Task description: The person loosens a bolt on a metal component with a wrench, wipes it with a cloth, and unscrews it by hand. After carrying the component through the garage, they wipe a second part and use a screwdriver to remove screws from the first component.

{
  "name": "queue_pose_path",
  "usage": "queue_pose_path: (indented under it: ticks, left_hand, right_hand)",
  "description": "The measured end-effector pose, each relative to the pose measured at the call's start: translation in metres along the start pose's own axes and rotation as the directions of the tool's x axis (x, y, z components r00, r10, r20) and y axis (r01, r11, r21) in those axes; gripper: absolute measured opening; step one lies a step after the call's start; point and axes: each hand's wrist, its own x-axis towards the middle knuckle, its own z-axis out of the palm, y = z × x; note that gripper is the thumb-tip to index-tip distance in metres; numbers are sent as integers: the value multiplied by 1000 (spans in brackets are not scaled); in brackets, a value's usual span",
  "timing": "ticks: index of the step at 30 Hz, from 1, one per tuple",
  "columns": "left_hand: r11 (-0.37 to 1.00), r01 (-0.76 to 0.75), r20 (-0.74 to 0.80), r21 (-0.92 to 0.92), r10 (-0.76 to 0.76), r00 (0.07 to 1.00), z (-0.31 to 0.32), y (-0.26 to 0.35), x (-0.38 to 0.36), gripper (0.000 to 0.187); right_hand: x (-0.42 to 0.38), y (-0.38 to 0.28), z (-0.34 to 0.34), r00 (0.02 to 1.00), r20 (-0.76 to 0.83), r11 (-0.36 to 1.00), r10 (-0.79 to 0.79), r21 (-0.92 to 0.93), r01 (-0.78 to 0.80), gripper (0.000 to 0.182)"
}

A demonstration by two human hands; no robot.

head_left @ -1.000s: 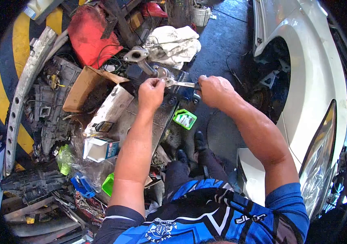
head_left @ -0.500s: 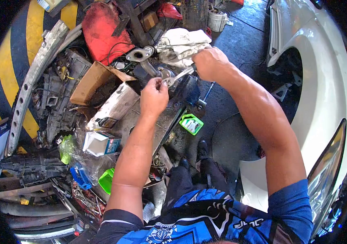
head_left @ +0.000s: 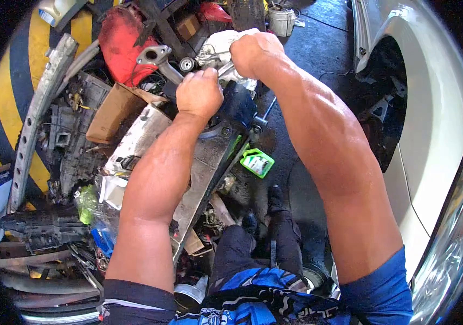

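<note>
From the head camera I see the metal wrench (head_left: 225, 69) near twelve o'clock, a short stretch of it bare between the two hands. Its long axis runs from eight o'clock up to two, and the upper end disappears into the right hand (head_left: 257, 53), which is closed in a fist around it. The left hand (head_left: 200, 95), toward eleven, has its fingers curled at the wrench's lower end; its back hides the grip, so I can't tell what it has hold of. Just beyond it, also toward eleven, I have the flanged pipe (head_left: 169, 71), sloping from ten o'clock down to four, its open flange facing up at me. A white cloth (head_left: 214, 47) lies behind the hands, and a green container (head_left: 257, 162) sits just off centre toward three.
</note>
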Motion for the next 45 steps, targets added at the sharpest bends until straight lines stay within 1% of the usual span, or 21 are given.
queue_pose_path:
  ticks: [4, 5, 9, 12, 14, 16, 19, 21, 23, 24, 26, 28, 30, 32, 33, 34, 36, 39, 42, 43, 45]
  left_hand:
    - [998, 34, 126, 48, -40, 991, 1, 1, -9, 12]
    - [998, -43, 74, 40, 40, 996, 2, -6, -2, 14]
    - [1000, -12, 79, 28, 10, 997, -1, -7, -15, 14]
    - [999, -14, 164, 41, 8, 986, -5, -7, -28, 13]
    - [984, -178, -28, 4, 178, 984, -9, -19, 7, 11]
    - [994, -93, 67, -52, 96, 993, -4, -17, 5, 18]
    - [983, -139, 18, -116, 142, 990, 4, -13, -4, 21]
    - [982, -105, 48, -154, 114, 992, -5, -15, 7, 23]
    - [979, -94, 67, -181, 108, 992, -6, -15, 10, 23]
    - [978, -82, 17, -191, 87, 996, -5, -13, 4, 21]
    - [978, -60, -90, -198, 42, 995, -11, -12, -4, 18]
    - [961, -83, -227, -264, 21, 974, -23, -13, -8, 15]
    - [926, -95, -369, -365, -50, 928, -38, -15, -26, 13]
    - [851, 67, -311, -521, -262, 913, -40, -16, -61, 7]
    - [603, 267, -134, -752, -536, 833, -43, -17, -69, 10]
    - [238, 387, 103, -891, -724, 682, -36, -13, -72, 14]
    - [217, 527, 214, -822, -740, 638, -21, -44, -94, 17]
    - [266, 456, 139, -849, -722, 678, 0, -63, -77, 28]
    - [443, 431, 33, -786, -667, 744, 25, -75, -69, 32]
    - [448, 560, 183, -697, -644, 743, 18, -75, -63, 32]
    - [319, 365, 97, -875, -624, 776, 38, -77, -56, 26]
  right_hand:
    - [-8, -7, 9, 997, 71, 998, -38, 54, 34, 28]
    - [-10, -4, 7, 999, 38, 997, -31, 79, 28, 28]
    - [-18, -11, 7, 999, -12, 998, -51, 47, 52, 28]
    - [-25, -17, 11, 995, 88, 999, -43, 34, 40, 29]
    - [-5, -7, 8, 989, -15, 973, 147, 184, -142, 28]
    - [-6, -3, 8, 999, 29, 997, 32, 72, -34, 27]
    - [-3, 3, 15, 986, 167, 998, -14, 61, 4, 28]
    - [4, 23, 13, 982, 10, 951, -187, 251, 178, 33]
    - [5, 50, 18, 948, -223, 773, -227, 551, 315, 46]
    - [3, 62, 32, 911, -410, 648, -50, 681, 342, 42]
    - [10, 84, 66, 908, -224, 132, 355, 973, 188, 45]
    - [32, 102, 132, 783, 185, -64, 594, 981, -183, 53]
    - [30, 98, 201, 719, 387, 149, 578, 816, -559, 62]
    - [3, 84, 234, 742, 384, 417, 549, 644, -641, 69]
    - [2, 71, 248, 731, 436, 357, 526, 667, -654, 70]
    - [0, 73, 256, 716, 462, 311, 523, 678, -665, 70]
    - [-8, 63, 274, 696, 476, 279, 538, 678, -680, 70]
    - [10, 64, 302, 709, 377, 343, 597, 679, -649, 63]
    - [13, 77, 342, 787, 458, 456, 413, 644, -614, 53]
    - [18, 79, 326, 800, 435, 461, 413, 657, -596, 45]
    - [13, 74, 314, 796, 478, 520, 371, 603, -605, 42]
